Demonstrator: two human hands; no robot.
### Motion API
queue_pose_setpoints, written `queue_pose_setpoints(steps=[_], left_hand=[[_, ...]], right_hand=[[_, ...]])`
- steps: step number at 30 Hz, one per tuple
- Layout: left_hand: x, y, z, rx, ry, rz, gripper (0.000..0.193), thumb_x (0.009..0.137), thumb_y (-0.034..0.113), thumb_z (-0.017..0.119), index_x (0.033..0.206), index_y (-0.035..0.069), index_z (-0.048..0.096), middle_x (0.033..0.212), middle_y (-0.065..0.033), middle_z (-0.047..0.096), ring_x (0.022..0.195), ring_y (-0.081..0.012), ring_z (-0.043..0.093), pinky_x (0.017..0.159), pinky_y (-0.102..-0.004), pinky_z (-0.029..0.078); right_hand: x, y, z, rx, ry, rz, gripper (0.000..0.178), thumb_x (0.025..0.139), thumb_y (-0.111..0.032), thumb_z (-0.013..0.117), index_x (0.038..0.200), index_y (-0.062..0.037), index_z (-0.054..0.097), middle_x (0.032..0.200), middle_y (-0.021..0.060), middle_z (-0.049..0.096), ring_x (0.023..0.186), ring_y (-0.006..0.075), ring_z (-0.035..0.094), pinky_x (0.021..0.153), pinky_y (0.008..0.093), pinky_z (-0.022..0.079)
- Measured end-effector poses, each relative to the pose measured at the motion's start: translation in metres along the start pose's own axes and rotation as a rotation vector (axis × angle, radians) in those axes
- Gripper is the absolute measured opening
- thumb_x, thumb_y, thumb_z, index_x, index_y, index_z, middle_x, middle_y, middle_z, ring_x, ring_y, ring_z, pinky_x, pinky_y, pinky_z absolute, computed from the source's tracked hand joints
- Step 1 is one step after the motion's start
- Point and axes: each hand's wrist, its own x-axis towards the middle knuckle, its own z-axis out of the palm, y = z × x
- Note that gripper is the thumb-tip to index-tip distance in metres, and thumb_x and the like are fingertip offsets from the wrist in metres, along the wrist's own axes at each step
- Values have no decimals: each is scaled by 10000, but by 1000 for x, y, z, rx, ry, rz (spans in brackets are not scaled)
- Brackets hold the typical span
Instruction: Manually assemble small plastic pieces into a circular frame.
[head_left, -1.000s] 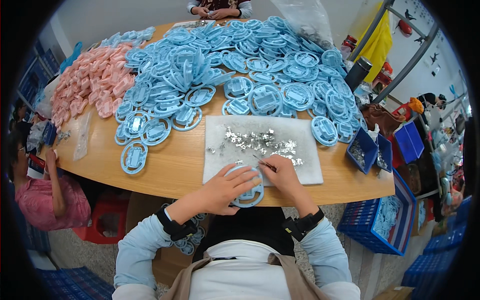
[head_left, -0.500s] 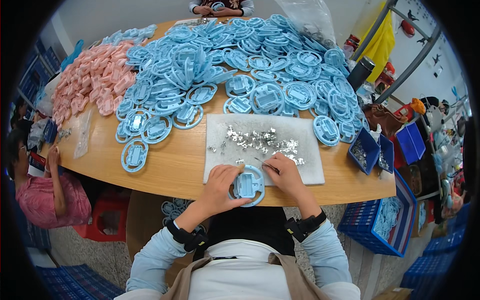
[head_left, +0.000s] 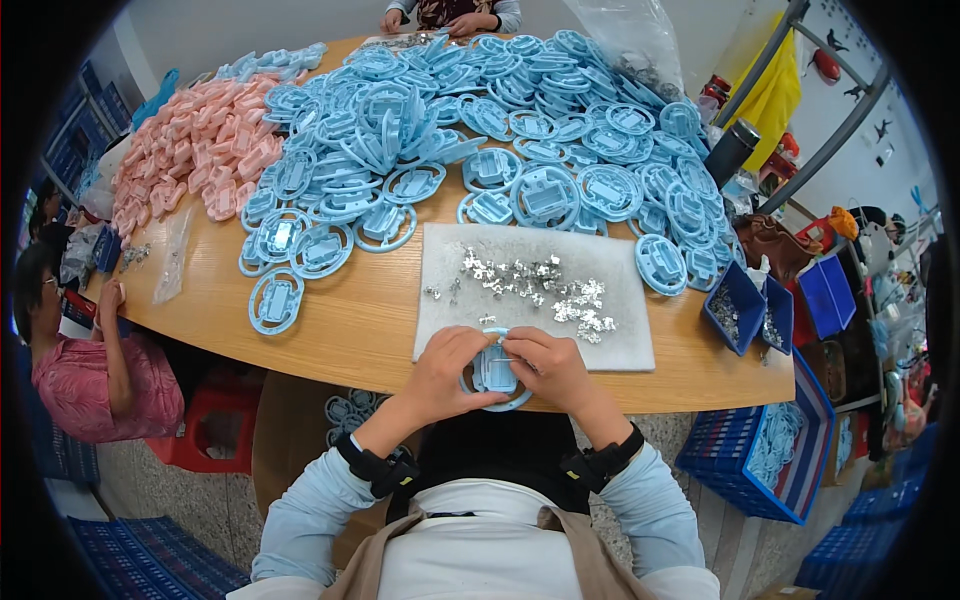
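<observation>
My left hand point(head_left: 447, 369) and my right hand point(head_left: 548, 365) both grip one light blue round plastic part point(head_left: 494, 372) at the table's near edge. The fingertips of both hands press on its raised middle block. Just beyond the hands lies a grey felt mat point(head_left: 450, 258) strewn with several small shiny metal clips point(head_left: 535, 285). The part's lower rim sticks out below my fingers.
A big heap of blue round parts point(head_left: 480, 120) covers the wooden table point(head_left: 340, 320), with pink parts point(head_left: 190, 160) at the far left. Blue bins point(head_left: 745, 305) with small metal pieces stand at right, a blue crate point(head_left: 770, 450) below. A seated person point(head_left: 85, 350) is at left, another person's hands point(head_left: 440, 18) across.
Both hands have drawn the blue part slightly toward me and closed tighter over its middle; the right fingers left the mat's clips.
</observation>
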Motion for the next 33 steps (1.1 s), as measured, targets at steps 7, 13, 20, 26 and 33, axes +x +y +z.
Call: queue_pose_setpoints(steps=[7,13,20,26,33], left_hand=[[0,-2,0,162,-25,127,634,619,345,813,1100,6,577,1065,-153,605,1004,-313,567,899,-422,425],[-1,2,1,236,-63,155,606,640,328,799,1082,-23,577,1072,-151,594,991,-309,566,891,-418,435],[4,2,-1,111,-45,113,649,613,315,811,1109,-21,564,1050,-155,570,973,-322,549,862,-415,430],[11,12,1,64,-105,-92,648,564,302,828,1085,13,572,1119,-148,512,1055,-319,481,890,-413,393],[6,7,5,107,-67,-95,651,547,291,826,1092,50,567,1185,-169,484,1102,-346,449,936,-424,369]], right_hand=[[1,-14,2,142,68,246,189,717,-57,666,903,-51,631,918,82,622,647,268,632,553,324,518],[-1,-38,1,-161,-39,347,188,749,-98,650,933,-64,651,817,104,573,655,282,614,553,339,499],[7,-17,6,102,-27,488,153,749,-113,620,880,-36,634,757,137,552,670,320,591,621,423,486],[6,-26,9,-173,-19,439,255,759,-108,607,1007,-53,621,821,130,538,679,333,592,614,424,484],[-23,-51,-5,-224,-87,511,410,817,-174,614,1215,-99,553,880,142,535,694,315,599,603,397,489]])
